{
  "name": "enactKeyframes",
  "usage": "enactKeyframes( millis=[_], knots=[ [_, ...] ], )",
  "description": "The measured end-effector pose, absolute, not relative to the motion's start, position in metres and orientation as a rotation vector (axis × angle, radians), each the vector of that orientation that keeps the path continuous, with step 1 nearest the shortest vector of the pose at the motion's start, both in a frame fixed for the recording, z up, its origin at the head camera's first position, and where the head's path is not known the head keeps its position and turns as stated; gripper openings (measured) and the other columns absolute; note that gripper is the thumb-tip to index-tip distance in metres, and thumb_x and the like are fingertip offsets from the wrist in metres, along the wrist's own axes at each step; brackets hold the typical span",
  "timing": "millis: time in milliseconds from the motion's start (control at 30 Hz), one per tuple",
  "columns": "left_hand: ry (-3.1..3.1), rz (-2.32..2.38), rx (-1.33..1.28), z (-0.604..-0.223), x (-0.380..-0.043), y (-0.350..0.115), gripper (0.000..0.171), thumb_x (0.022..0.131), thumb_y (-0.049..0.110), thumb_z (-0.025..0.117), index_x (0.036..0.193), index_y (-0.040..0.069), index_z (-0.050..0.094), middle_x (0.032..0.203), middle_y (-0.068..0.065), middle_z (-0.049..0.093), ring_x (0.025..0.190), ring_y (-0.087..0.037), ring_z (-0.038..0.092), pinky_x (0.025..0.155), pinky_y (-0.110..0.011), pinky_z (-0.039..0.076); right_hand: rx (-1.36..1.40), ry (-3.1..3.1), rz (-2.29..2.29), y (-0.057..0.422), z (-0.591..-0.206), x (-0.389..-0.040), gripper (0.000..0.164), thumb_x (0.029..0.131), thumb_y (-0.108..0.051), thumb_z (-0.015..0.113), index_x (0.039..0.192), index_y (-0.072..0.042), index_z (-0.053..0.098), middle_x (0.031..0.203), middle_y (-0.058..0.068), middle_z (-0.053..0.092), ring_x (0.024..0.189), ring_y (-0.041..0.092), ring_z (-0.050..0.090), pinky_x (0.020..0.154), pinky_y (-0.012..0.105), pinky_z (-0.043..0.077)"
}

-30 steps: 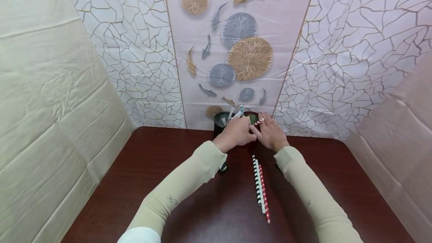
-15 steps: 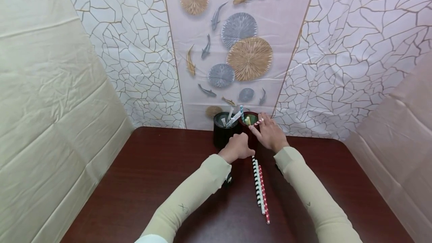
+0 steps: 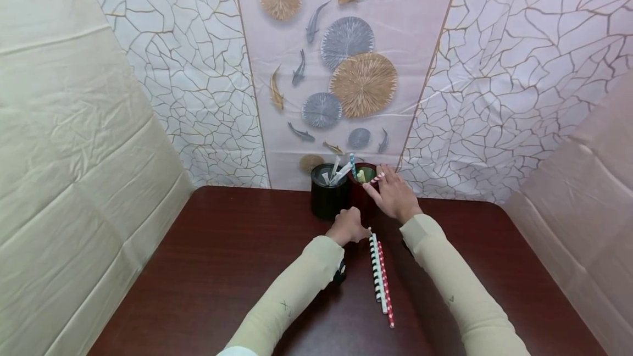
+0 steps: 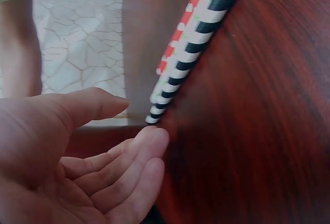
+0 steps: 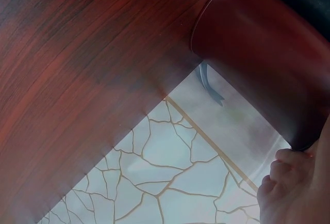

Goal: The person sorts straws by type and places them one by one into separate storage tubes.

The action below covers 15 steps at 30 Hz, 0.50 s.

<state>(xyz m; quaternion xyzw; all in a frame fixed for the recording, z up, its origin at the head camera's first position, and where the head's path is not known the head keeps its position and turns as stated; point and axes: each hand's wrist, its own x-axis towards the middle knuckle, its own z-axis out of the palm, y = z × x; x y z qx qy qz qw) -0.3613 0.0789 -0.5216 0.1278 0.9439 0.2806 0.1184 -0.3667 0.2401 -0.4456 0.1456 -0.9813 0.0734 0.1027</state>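
Observation:
Three paper straws lie side by side on the table: a black-and-white striped straw (image 3: 376,268), a pale dotted straw (image 3: 379,273) and a red straw (image 3: 386,284) with white dots. My left hand (image 3: 348,226) is at the far end of the striped straw; in the left wrist view its thumb and fingers stand apart around that tip, holding nothing. My right hand (image 3: 394,194) holds the dark red cup (image 5: 268,53) by its upper side, thumb at the near rim. Teal, yellow and pink-striped straws (image 3: 377,178) poke out of this cup.
A black cup (image 3: 327,199) with several white, wrapped-looking sticks stands just left of the red cup. Both stand near the back edge of the dark red table (image 3: 237,257), close to the patterned wall cloth (image 3: 212,98). Beige cloth (image 3: 99,180) hangs at the sides.
My left hand has drawn back from above the red cup, down toward the near side, to the far end of the striped straw. The right hand has stayed on the cup.

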Motion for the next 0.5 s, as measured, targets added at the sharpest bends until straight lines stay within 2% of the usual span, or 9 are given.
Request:
enactKeyframes(
  millis=[100,267,500],
  knots=[
    [2.785,0.811,0.351,-0.548,-0.374,0.086,0.033,0.088,0.04,0.082,0.078,0.015,0.064,0.066,-0.001,0.067,0.065,-0.021,0.063,0.06,-0.031,0.053,0.435,-2.889,0.209,0.24,-0.445,-0.367,0.085,0.113,-0.057,0.031,0.163,0.011,0.024,0.171,0.031,0.024,0.161,0.045,0.023,0.13,0.06,0.025],
    [2.789,0.815,0.282,-0.557,-0.374,0.092,0.03,0.086,0.038,0.085,0.079,0.017,0.065,0.072,-0.002,0.064,0.07,-0.023,0.061,0.059,-0.033,0.052,0.434,-2.893,0.213,0.239,-0.444,-0.367,0.085,0.113,-0.057,0.031,0.163,0.011,0.023,0.171,0.032,0.024,0.161,0.046,0.022,0.131,0.059,0.024],
    [2.748,0.865,0.223,-0.503,-0.336,0.087,0.027,0.09,0.026,0.083,0.081,0.009,0.064,0.075,-0.008,0.063,0.067,-0.025,0.059,0.057,-0.034,0.051,0.422,-2.907,0.217,0.238,-0.444,-0.366,0.084,0.113,-0.056,0.031,0.163,0.011,0.023,0.171,0.031,0.023,0.162,0.045,0.021,0.131,0.059,0.023]
  ],
)
